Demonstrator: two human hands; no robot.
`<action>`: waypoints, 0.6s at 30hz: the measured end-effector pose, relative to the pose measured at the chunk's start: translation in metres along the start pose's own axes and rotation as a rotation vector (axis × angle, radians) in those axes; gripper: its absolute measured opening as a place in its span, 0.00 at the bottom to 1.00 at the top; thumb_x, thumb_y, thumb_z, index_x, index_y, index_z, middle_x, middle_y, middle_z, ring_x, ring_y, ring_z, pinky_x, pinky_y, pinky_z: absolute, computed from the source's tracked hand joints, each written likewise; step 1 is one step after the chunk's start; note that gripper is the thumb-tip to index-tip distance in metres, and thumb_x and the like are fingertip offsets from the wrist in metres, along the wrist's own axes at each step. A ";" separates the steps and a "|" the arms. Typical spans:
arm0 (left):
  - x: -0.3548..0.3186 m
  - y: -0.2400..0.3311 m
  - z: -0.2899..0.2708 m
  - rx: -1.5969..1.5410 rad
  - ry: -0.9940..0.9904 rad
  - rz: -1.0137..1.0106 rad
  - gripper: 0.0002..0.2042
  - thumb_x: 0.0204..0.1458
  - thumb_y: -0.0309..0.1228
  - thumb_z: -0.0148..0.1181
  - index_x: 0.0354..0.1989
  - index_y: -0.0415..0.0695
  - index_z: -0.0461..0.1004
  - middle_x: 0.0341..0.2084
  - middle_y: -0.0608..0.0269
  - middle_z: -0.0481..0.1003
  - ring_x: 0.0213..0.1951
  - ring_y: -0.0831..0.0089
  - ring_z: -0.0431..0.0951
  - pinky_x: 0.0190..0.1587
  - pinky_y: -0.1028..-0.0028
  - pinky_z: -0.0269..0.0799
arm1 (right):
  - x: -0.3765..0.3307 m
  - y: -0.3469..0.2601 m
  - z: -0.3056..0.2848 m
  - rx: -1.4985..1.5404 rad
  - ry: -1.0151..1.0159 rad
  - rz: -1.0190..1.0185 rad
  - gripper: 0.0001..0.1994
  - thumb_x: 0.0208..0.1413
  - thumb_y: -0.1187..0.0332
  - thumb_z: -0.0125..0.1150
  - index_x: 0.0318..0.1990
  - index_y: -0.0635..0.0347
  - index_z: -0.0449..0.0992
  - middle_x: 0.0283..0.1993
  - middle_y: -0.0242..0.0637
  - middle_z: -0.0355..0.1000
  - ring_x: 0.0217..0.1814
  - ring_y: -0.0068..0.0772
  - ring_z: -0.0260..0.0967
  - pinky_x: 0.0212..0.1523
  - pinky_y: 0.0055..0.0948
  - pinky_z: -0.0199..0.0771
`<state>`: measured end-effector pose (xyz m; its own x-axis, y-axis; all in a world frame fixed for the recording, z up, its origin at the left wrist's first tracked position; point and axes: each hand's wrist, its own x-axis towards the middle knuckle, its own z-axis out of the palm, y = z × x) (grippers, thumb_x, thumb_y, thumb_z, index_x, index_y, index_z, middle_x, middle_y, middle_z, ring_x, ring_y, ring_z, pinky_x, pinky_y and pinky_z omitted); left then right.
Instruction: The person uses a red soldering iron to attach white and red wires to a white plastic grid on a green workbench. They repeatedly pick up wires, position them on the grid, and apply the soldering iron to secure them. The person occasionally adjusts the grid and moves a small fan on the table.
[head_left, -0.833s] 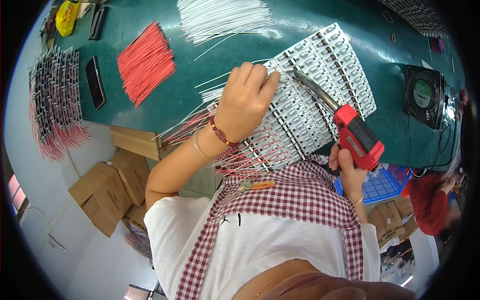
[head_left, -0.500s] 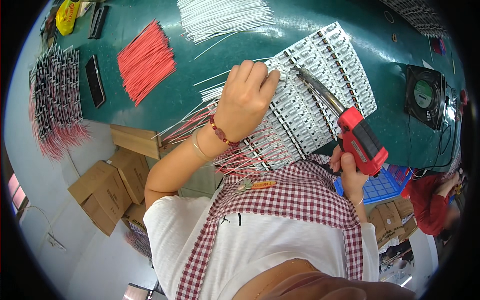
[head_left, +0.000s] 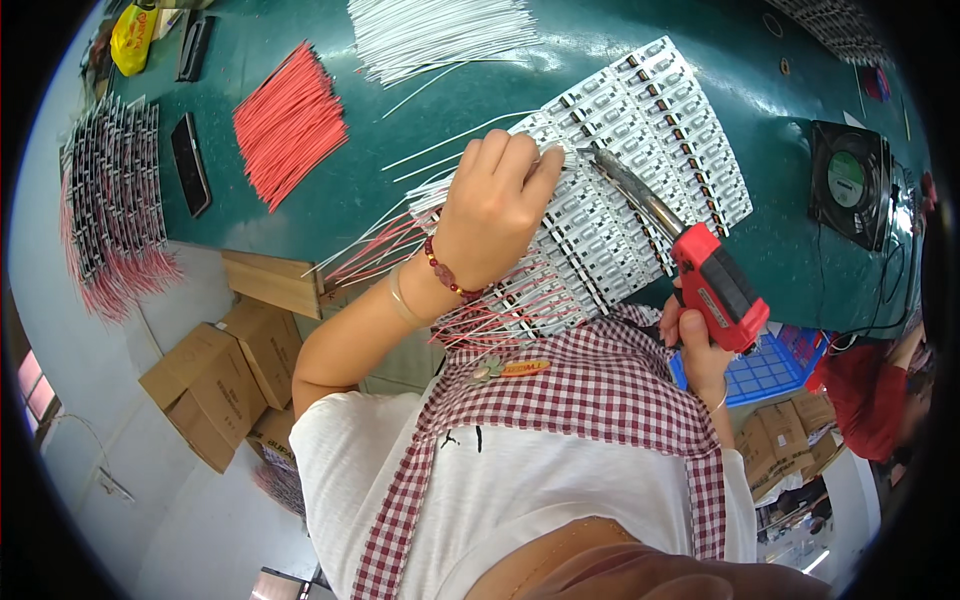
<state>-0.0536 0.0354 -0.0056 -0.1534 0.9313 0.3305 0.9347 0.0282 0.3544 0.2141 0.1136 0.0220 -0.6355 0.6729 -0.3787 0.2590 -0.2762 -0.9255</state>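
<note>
My left hand (head_left: 497, 205) is closed in a pinch over the white circuit board panel (head_left: 640, 130), at what looks like the end of a white wire (head_left: 570, 157). My right hand (head_left: 702, 350) grips a red and black soldering gun (head_left: 715, 285). Its dark tip reaches the board just right of my left fingertips. Rows of small parts cover the panel, which lies slanted on the green table, its lower edge by my checked apron. Red and white wires (head_left: 500, 305) trail from its lower left side. My left fingers hide the exact joint at the tip.
Bundles of red wires (head_left: 290, 125) and white wires (head_left: 440, 35) lie on the table (head_left: 400, 120). A phone (head_left: 190, 165) and wired boards (head_left: 115, 195) are at left, a fan (head_left: 850, 190) at right. Below are cardboard boxes (head_left: 205, 390) and a blue crate (head_left: 745, 370). A person's red sleeve (head_left: 865, 410) shows.
My left fingertips and the soldering gun have moved slightly down and left over the panel. Both grips stay the same. The other person's arm at right has shifted.
</note>
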 end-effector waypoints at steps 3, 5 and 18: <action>0.000 0.001 0.002 -0.001 0.000 0.006 0.18 0.36 0.18 0.57 0.40 0.37 0.77 0.27 0.60 0.68 0.30 0.65 0.69 0.34 0.69 0.66 | -0.002 0.000 0.001 -0.016 0.019 0.018 0.23 0.59 0.55 0.58 0.49 0.68 0.67 0.21 0.36 0.66 0.18 0.20 0.59 0.20 0.21 0.58; 0.001 0.002 0.001 -0.014 0.008 0.002 0.18 0.36 0.17 0.57 0.40 0.37 0.77 0.27 0.60 0.68 0.30 0.65 0.69 0.34 0.69 0.66 | -0.002 0.001 0.001 -0.052 0.029 0.000 0.22 0.59 0.55 0.58 0.46 0.68 0.68 0.21 0.36 0.66 0.18 0.20 0.59 0.20 0.21 0.59; 0.000 0.006 0.002 -0.011 -0.030 -0.020 0.17 0.37 0.17 0.57 0.40 0.36 0.77 0.26 0.59 0.66 0.30 0.64 0.68 0.34 0.68 0.66 | -0.006 0.002 0.002 -0.069 0.053 -0.034 0.24 0.59 0.54 0.58 0.49 0.69 0.68 0.23 0.34 0.67 0.20 0.19 0.60 0.21 0.20 0.60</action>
<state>-0.0477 0.0367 -0.0052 -0.1621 0.9409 0.2973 0.9278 0.0427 0.3706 0.2174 0.1079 0.0224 -0.6060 0.7166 -0.3453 0.2889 -0.2061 -0.9349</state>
